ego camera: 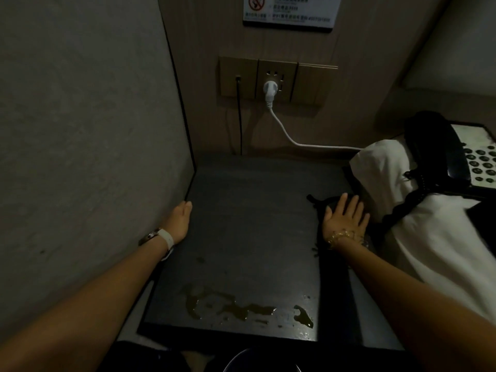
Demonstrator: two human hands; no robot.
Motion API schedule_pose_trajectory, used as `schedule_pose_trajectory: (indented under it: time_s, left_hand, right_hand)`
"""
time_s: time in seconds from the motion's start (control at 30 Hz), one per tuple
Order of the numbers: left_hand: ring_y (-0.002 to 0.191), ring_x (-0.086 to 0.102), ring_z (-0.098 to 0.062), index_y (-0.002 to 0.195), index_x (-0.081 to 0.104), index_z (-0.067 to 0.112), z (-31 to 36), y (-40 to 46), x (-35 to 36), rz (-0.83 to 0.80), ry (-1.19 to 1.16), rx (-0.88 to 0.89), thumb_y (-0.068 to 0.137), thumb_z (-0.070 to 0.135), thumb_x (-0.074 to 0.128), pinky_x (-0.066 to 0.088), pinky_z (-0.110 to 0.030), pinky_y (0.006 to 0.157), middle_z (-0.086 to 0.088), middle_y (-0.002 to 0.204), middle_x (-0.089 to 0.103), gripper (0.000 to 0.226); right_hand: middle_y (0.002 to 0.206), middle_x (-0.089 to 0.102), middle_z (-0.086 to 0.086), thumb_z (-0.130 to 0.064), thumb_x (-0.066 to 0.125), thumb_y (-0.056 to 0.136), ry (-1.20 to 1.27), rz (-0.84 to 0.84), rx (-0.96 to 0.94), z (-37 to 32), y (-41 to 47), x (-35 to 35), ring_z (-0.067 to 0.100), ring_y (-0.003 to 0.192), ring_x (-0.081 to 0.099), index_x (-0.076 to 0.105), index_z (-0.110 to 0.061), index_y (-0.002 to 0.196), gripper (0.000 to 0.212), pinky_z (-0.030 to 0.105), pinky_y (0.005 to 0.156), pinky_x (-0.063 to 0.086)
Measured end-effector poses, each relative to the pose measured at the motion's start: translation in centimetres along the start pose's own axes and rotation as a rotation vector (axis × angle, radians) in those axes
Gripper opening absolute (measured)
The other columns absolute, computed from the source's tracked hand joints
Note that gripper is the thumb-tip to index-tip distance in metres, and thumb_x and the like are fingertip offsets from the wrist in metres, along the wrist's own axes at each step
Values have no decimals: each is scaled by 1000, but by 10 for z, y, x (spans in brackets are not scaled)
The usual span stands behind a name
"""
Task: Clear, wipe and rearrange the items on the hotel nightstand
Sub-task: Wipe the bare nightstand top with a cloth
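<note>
The dark nightstand top [241,224] fills the middle of the head view. A yellowish spilled liquid [228,307] lies in streaks and drops along its front edge. My left hand [178,221] rests with straight fingers at the nightstand's left edge, against the wall. My right hand [345,218] lies flat, fingers spread, on a dark flat object [322,202] at the right edge; what that object is cannot be made out. A black telephone [461,157] with a coiled cord sits on white bedding [429,224] to the right.
A white plug [269,91] sits in the wall socket, its cable running right behind the bedding. A thin black cable [239,116] drops down the wall. A notice sign [291,9] hangs above. A round dark bin rim [252,361] shows below the front edge.
</note>
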State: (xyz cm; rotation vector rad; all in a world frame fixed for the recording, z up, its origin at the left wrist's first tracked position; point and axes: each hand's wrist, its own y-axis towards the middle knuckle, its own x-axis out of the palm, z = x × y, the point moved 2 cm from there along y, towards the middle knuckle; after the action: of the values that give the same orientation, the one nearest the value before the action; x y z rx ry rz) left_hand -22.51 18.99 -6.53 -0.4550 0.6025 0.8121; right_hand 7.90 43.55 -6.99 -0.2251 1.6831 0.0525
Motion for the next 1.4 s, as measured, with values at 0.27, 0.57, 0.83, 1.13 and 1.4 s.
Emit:
schedule_pose_trajectory:
  time_s: [0.27,0.57,0.83,1.13,1.4]
  left_hand:
    - [143,27,-21,152,26,15,-10,-25,-6,-108,-306,-148,104,43,30,14,-20,105,-3,157,28,55]
    - [140,29,-20,152,27,17,-25,-40,-7,-56,-390,-225,102,46,35,13,-18,95,-4,156,30,58]
    - [143,29,-20,153,21,20,-33,-47,-3,-228,-508,-201,105,41,23,21,-29,114,-4,158,28,52]
    - [140,31,-22,153,20,20,-39,-67,-4,-170,-495,-234,106,38,25,23,-24,103,-8,155,30,51]
    - [144,26,-26,153,21,17,-41,-89,-14,-57,-412,-293,101,45,37,17,-37,118,-9,158,25,61]
  right_hand:
    - [161,-17,11,-48,11,101,-46,-35,-228,-82,-29,4,28,149,-13,-13,-17,153,64,47,119,-9]
    - [160,-18,12,-46,11,103,-32,-66,-517,-197,-76,13,28,149,-14,-13,-15,153,64,47,120,-9]
    - [160,-20,8,-47,12,103,-76,-175,-869,-275,-124,27,25,148,-17,-14,-19,153,63,45,120,-11]
    - [164,-2,1,-44,18,104,-153,-197,-1164,-265,-141,25,21,150,-11,26,-21,151,53,41,120,-10]
    - [163,-9,-3,-46,17,103,-149,-170,-1223,-229,-136,27,18,150,-9,-3,-30,154,57,38,121,-7]
